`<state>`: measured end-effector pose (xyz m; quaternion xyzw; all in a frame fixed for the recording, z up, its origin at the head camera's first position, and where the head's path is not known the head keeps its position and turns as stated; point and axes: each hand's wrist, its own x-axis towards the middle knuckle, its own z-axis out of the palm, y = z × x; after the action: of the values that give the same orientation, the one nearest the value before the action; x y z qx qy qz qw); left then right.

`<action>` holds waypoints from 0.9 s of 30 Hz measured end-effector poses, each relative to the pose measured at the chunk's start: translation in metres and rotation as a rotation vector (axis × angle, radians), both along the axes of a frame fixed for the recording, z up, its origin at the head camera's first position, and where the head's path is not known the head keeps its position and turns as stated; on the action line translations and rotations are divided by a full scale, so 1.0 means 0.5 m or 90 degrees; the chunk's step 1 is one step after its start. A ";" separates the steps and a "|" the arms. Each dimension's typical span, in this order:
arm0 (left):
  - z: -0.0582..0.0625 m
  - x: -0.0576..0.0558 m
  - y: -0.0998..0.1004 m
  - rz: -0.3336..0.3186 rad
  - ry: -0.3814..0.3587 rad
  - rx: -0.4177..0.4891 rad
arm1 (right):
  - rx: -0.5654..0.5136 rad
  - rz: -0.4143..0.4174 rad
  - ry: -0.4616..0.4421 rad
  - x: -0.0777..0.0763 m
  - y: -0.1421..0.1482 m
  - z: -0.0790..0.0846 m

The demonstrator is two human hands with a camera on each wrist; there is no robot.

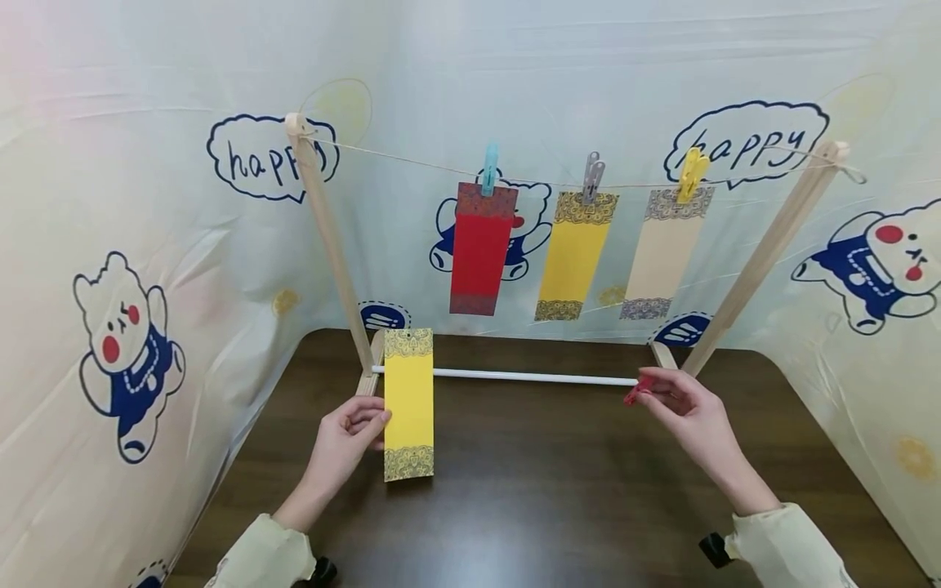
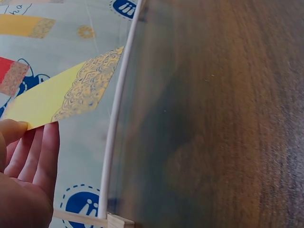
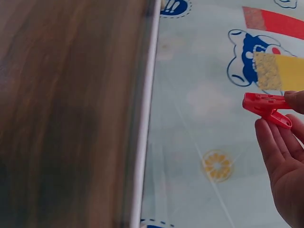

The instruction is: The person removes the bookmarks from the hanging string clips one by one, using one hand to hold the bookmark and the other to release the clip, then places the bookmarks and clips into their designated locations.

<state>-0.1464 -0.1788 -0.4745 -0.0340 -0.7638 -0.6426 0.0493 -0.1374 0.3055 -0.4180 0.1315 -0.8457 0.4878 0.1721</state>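
Between thumb and fingers, my left hand (image 1: 350,434) pinches a yellow paper strip (image 1: 408,400) with lacy patterned ends by its left edge, upright over the table. In the left wrist view the thumb lies on the strip's face (image 2: 45,97). My right hand (image 1: 691,412) pinches a red clothespin (image 1: 639,390) near the right end of the white rod; the right wrist view shows the clothespin (image 3: 267,108) between thumb and fingertips. Three strips hang from a string above: a red one (image 1: 482,253) on a blue clothespin (image 1: 490,169), a yellow one (image 1: 576,255) on a grey clothespin (image 1: 592,176), and a beige one (image 1: 665,257) on a yellow clothespin (image 1: 693,175).
The string (image 1: 412,158) runs between two wooden posts, left (image 1: 331,237) and right (image 1: 768,253). Low between them crosses a white rod (image 1: 529,376). The frame stands on a dark wooden table (image 1: 515,474), backed by a printed curtain (image 1: 515,65).
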 end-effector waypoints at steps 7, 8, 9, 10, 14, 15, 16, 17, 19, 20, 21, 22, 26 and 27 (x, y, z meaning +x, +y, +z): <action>-0.016 -0.002 -0.008 -0.004 -0.049 -0.022 | 0.058 -0.041 -0.017 0.004 0.018 -0.023; -0.018 -0.002 -0.009 -0.004 -0.055 -0.026 | 0.063 -0.045 -0.021 0.005 0.022 -0.026; -0.019 -0.003 -0.011 -0.004 -0.062 -0.029 | 0.069 -0.050 -0.024 0.004 0.024 -0.029; -0.021 -0.003 -0.012 -0.004 -0.070 -0.035 | 0.075 -0.053 -0.027 0.005 0.028 -0.033; -0.030 0.000 -0.020 -0.017 -0.101 -0.045 | 0.089 -0.061 -0.016 0.008 0.044 -0.051; -0.032 0.000 -0.021 -0.022 -0.107 -0.049 | 0.093 -0.062 -0.013 0.009 0.048 -0.055; -0.034 0.000 -0.023 -0.026 -0.111 -0.052 | 0.095 -0.060 -0.010 0.009 0.052 -0.059; -0.035 -0.001 -0.025 -0.031 -0.115 -0.054 | 0.101 -0.058 -0.008 0.009 0.054 -0.061; -0.034 -0.005 -0.028 -0.037 -0.121 -0.064 | 0.119 -0.051 -0.008 0.006 0.060 -0.065; -0.034 -0.007 -0.030 -0.037 -0.124 -0.068 | 0.126 -0.046 -0.010 0.003 0.062 -0.066; -0.033 -0.009 -0.031 -0.038 -0.127 -0.072 | 0.134 -0.041 -0.012 0.002 0.064 -0.067; -0.032 -0.010 -0.032 -0.040 -0.131 -0.075 | 0.141 -0.036 -0.013 0.000 0.066 -0.069; -0.032 -0.008 -0.040 -0.044 -0.142 -0.096 | 0.168 -0.023 -0.024 -0.009 0.070 -0.076; -0.032 -0.005 -0.043 -0.042 -0.144 -0.099 | 0.178 -0.019 -0.027 -0.012 0.070 -0.078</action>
<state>-0.1488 -0.2004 -0.4908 0.0097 -0.8104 -0.5826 -0.0613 -0.1435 0.3407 -0.4569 0.1312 -0.9107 0.3651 0.1417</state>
